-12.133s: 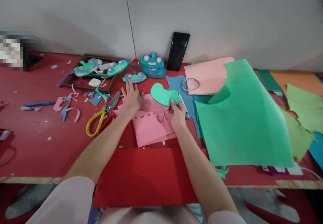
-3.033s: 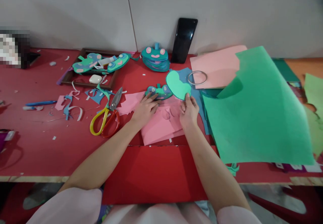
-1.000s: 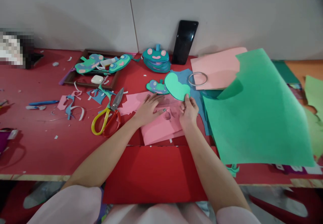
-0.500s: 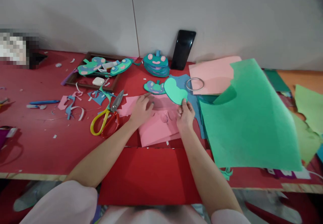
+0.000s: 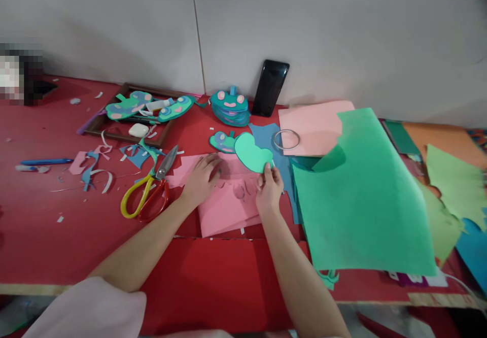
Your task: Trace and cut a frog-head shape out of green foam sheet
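Note:
My right hand (image 5: 269,190) pinches the lower edge of a green heart-shaped foam cutout (image 5: 251,152) and holds it tilted up over the table. On the pink foam sheet (image 5: 228,203), which has small shapes cut out of it, my left hand (image 5: 199,178) lies with its fingers curled at the sheet's upper edge. A small frog-face piece (image 5: 221,141) sits just beyond both hands. Scissors with a yellow and a red handle (image 5: 146,191) rest left of my left hand.
A big green sheet (image 5: 361,201) curls up at the right, over pink (image 5: 312,125) and blue sheets. A metal ring (image 5: 286,139), a black phone (image 5: 269,88) against the wall, a stack of frog pieces (image 5: 229,106), a wooden frame (image 5: 125,117) and foam scraps lie about. A red sheet (image 5: 224,277) overhangs the near edge.
My left hand let go of the frog-face piece, which now lies further back, and came to rest on the pink sheet. The green heart stays in my right hand.

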The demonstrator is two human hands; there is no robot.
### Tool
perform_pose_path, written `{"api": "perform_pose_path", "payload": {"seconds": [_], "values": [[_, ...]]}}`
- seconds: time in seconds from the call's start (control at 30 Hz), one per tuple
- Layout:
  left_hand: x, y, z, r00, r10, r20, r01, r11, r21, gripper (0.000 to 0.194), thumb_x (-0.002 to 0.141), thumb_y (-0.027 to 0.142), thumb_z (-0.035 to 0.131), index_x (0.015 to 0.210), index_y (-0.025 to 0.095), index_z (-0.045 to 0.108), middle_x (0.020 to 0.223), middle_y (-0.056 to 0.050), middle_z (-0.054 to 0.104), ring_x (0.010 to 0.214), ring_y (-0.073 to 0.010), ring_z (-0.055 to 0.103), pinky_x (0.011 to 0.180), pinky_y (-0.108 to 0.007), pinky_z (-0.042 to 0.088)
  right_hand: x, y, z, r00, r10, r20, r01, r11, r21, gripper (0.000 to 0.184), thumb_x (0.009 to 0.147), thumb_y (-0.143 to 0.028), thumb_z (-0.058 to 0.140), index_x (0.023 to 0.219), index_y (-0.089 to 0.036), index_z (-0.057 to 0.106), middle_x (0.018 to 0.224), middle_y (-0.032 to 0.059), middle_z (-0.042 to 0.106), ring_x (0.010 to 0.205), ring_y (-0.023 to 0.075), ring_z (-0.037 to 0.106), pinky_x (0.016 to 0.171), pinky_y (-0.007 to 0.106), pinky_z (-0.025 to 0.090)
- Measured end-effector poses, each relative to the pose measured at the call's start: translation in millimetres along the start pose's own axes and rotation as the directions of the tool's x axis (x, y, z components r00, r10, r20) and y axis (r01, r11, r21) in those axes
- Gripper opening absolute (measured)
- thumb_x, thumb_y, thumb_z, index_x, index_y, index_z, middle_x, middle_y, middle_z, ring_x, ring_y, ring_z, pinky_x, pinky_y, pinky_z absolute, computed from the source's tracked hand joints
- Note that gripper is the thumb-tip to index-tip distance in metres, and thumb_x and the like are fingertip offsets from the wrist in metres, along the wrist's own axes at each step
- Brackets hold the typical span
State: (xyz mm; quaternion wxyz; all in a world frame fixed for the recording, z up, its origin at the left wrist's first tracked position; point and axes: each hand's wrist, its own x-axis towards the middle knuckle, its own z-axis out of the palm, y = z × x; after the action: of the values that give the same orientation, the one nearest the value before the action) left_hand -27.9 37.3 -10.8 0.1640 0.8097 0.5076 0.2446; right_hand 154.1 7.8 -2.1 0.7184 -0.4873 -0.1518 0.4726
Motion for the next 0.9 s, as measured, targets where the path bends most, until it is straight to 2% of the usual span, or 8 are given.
{"api": "perform_pose_path", "payload": {"seconds": [0.17,0.4,0.57,0.7,0.8,0.9], "values": [[-0.4,0.7,-0.2,1.0,-0.012,0.009,0.012,1.0,0.022,0.035,0.09,0.028,0.039,0.121,0.017,0.053,0.135,-0.01,0.048,0.126,-0.0229,0.042,0.109,-0.045,0.032,-0.6,1.5,0.4,1.0,-0.027,0.008,0.027,0.996,-0.083,0.034,0.074,-0.043,0.065,0.07,-0.022,0.038,0.043,-0.0137,0.034,0.034,0.0033,0.03,0.034,0.017,0.022],[-5.2,6.0,-1.7,0.994,-0.02,0.112,0.007,0.993,0.118,0.043,0.088,0.025,0.04,0.128,0.012,0.046,0.142,-0.012,0.039,0.133,-0.0234,0.034,0.113,-0.042,0.025,0.2,5.1,-1.3,0.998,-0.061,-0.005,0.061,0.993,-0.1,0.031,0.072,-0.043,0.066,0.073,-0.021,0.043,0.045,-0.0132,0.034,0.033,0.0028,0.032,0.033,0.018,0.023],[-9.1,12.3,2.1,0.989,-0.14,0.043,0.127,0.964,0.234,0.053,0.089,0.032,0.038,0.134,0.004,0.038,0.145,-0.018,0.033,0.137,-0.0284,0.025,0.113,-0.043,0.022,-0.5,1.6,-7.2,1.0,-0.021,0.013,0.022,0.997,-0.076,0.037,0.067,-0.047,0.068,0.074,-0.022,0.041,0.045,-0.0136,0.035,0.034,0.0035,0.034,0.033,0.019,0.024],[-11.9,14.7,3.0,0.988,-0.125,0.093,0.086,0.935,0.343,0.055,0.091,0.039,0.034,0.137,0.009,0.038,0.147,-0.018,0.029,0.138,-0.031,0.021,0.113,-0.047,0.018,0.0,-3.8,-10.1,0.998,0.05,0.042,-0.048,0.998,-0.051,0.041,0.062,-0.046,0.073,0.074,-0.022,0.042,0.045,-0.0137,0.035,0.035,0.0031,0.035,0.033,0.018,0.022],[-12.4,14.5,1.8,0.987,-0.102,0.12,0.052,0.93,0.363,0.054,0.091,0.041,0.032,0.139,0.016,0.035,0.149,-0.016,0.027,0.139,-0.03,0.021,0.112,-0.047,0.019,2.3,-5.8,-10.0,0.995,0.094,0.036,-0.095,0.995,0.007,0.042,0.057,-0.041,0.076,0.073,-0.021,0.043,0.046,-0.0136,0.038,0.036,0.0023,0.036,0.033,0.016,0.023],[-11.5,14.8,0.9,0.986,-0.104,0.129,0.05,0.93,0.365,0.054,0.091,0.041,0.032,0.139,0.018,0.035,0.149,-0.016,0.026,0.139,-0.0307,0.021,0.112,-0.048,0.019,4.6,-5.0,-9.9,0.995,0.094,0.036,-0.095,0.995,0.023,0.043,0.053,-0.039,0.079,0.072,-0.021,0.045,0.046,-0.0131,0.041,0.037,0.0022,0.038,0.035,0.016,0.027]]}}
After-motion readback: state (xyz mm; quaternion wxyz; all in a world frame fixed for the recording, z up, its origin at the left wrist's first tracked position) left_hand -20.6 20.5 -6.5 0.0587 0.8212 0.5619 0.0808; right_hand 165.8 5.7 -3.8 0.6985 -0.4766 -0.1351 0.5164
